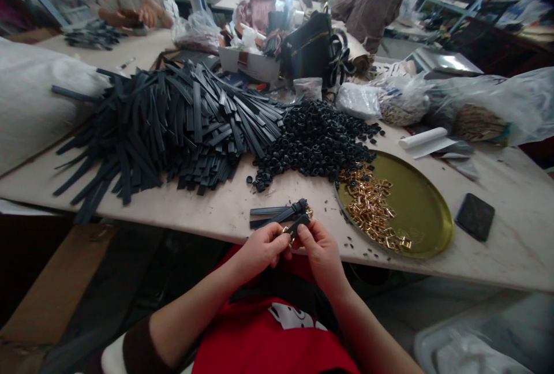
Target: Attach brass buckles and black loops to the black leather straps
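Observation:
Over the table's front edge, my left hand pinches a gold buckle that sits against a short dark strap. Closed on that strap from the other side is my right hand, its thumb lying along the strap. Just beyond my fingers lie a few buckled dark straps. Farther back rises a large heap of dark flat straps. To its right spreads a pile of small black loops. Gold buckles cover the left side of a round brass-coloured tray.
A black phone lies right of the tray. Behind the piles stand a black bag, a white box and plastic-wrapped bundles. A white sack borders the left. Another person's hands work at the back left.

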{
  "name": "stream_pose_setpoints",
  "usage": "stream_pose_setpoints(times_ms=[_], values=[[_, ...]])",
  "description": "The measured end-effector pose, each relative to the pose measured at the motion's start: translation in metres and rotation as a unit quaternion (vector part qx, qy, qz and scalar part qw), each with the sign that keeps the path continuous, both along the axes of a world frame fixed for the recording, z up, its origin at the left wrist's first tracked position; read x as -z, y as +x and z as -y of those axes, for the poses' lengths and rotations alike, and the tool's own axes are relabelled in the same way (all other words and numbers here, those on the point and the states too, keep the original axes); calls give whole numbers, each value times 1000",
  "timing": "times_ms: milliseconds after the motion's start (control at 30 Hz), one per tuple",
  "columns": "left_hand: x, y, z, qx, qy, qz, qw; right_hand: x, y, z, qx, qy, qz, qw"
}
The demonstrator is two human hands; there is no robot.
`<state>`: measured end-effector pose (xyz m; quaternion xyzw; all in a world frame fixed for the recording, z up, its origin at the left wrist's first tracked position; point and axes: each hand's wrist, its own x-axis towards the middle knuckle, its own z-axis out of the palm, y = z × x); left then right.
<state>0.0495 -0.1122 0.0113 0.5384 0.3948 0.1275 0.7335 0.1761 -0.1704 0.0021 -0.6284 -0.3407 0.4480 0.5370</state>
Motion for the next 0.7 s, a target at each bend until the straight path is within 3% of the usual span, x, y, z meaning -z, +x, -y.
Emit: stream_pose_setpoints(times_ms=[200,333,400,567,700], values=[[-3,2,-3,7,-13,-13,1000,7,2,4,-2,39,157,987],[0,2,-1,0,36,-25,999,10,2,13,-32,186,365,912],[-1,1,2,-5,77,-38,996,7,3,15,-53,212,392,894],[-17,-6,7,47,112,-44,992,-5,6,8,-53,56,202,976],[-24,-11,0,55,165,-62,983,-4,5,-1,-72,16,66,995]])
